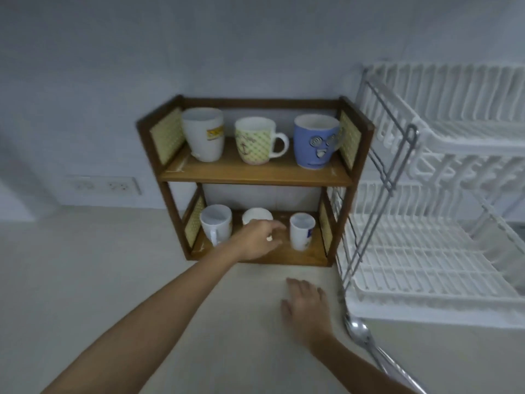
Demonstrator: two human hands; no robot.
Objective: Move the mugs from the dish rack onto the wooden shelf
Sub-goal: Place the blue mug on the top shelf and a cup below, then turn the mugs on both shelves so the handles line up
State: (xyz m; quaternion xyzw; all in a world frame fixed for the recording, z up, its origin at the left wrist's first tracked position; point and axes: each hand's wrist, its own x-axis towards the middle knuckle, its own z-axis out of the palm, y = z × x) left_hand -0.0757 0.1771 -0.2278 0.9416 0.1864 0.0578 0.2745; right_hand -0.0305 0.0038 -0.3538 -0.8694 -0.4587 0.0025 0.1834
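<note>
The wooden shelf has two levels. On top stand a white mug, a green-patterned mug and a blue mug. Below stand a white mug, a small white cup partly hidden behind my left hand, and a white mug with a blue print. My left hand reaches into the lower level in front of the small cup, fingers loose, holding nothing. My right hand hovers flat over the counter, fingers spread. The white dish rack at the right shows no mugs.
A metal spoon lies on the pale counter beside the rack's front corner. The rack's grey wire frame stands close to the shelf's right side. Wall sockets sit at the back left.
</note>
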